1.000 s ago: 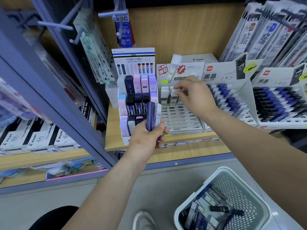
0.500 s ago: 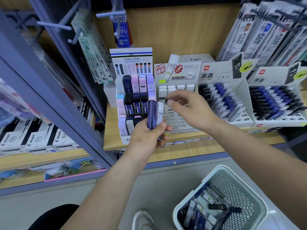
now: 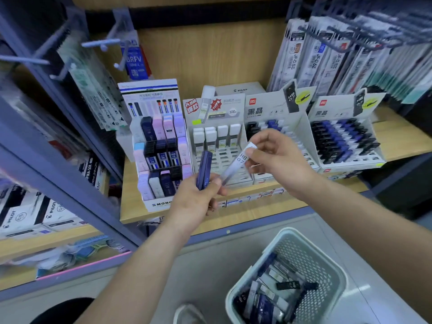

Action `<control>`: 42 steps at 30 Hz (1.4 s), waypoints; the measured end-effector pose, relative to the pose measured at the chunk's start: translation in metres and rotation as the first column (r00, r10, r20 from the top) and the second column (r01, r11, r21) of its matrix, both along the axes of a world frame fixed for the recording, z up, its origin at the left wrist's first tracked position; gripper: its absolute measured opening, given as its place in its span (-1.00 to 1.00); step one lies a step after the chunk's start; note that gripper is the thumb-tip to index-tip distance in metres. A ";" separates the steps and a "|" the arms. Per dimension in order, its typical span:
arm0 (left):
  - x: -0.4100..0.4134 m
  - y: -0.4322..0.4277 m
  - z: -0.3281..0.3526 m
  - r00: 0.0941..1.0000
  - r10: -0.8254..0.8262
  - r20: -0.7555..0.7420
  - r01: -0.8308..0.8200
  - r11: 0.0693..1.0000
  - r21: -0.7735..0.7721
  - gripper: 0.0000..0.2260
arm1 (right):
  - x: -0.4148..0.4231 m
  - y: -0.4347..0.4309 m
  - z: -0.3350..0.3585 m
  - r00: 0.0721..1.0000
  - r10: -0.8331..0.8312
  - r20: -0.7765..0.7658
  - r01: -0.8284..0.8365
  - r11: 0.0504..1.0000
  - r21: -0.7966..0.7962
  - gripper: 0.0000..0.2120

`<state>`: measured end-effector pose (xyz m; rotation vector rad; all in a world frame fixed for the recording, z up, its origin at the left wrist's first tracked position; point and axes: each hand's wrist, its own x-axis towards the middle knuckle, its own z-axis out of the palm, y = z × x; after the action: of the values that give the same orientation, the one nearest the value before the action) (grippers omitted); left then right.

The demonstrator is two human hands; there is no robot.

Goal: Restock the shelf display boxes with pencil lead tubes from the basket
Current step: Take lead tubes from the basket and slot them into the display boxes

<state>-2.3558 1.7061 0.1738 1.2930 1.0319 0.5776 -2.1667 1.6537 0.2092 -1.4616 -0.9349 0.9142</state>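
Two hands are up in front of the white display box [image 3: 222,160]. The right hand [image 3: 278,160] pinches a clear tube [image 3: 236,164] near its top, with thumb and fingers closed on it. This tube is long and thin. You can see through its body, and thin dark leads show inside. It has a white cap, and "HB 0.7" is printed in dark letters below the cap. It lies on a slant across the front of the white display box, with the cap end up and to the right and the clear end down and to the left. The low end is just beside the left thumb, and I cannot tell if they touch. The left hand [image 3: 196,197] is wrapped tight around a few blue tubes [image 3: 204,169], in front of the left edge of the white display box. They are dark blue and flat and stand almost straight up, long way up and down, packed side by side. Four white capped tubes [image 3: 222,136] stand in the back row of the white display box. The basket [image 3: 288,231] sits lower down, to the right of the white display box, with many loose tubes [image 3: 268,300] piled inside it.
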 end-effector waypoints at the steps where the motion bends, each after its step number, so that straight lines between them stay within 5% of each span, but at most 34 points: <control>1: 0.003 -0.002 0.000 0.999 -0.014 -0.031 0.015 0.999 0.033 -0.89 | 0.008 -0.008 0.004 1.000 -0.014 0.016 0.014 1.000 -0.002 -0.90; 12: 0.056 -0.036 0.018 0.960 -0.162 -0.226 0.210 0.956 0.205 -0.88 | 0.118 -0.070 0.032 0.894 -0.244 0.377 0.254 0.967 0.024 -0.92; 21: 0.088 -0.012 0.031 0.896 -0.228 -0.380 0.367 0.863 0.348 -0.86 | 0.166 -0.026 0.009 0.766 -0.306 0.565 0.307 0.947 0.097 -0.93; 29: 0.096 0.016 0.027 0.939 -0.310 -0.149 0.330 0.934 0.136 -0.88 | 0.172 0.020 -0.020 0.746 -0.217 0.629 0.231 0.971 0.061 -0.87; 42: 0.099 0.029 0.020 0.954 -0.276 -0.114 0.288 0.952 0.101 -0.85 | 0.182 0.036 -0.030 0.708 -0.201 0.677 0.199 0.977 0.082 -0.93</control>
<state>-2.2572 1.7354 0.1939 1.5543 0.8817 0.3618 -1.9844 1.6899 0.1788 -1.9024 -1.2668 0.1772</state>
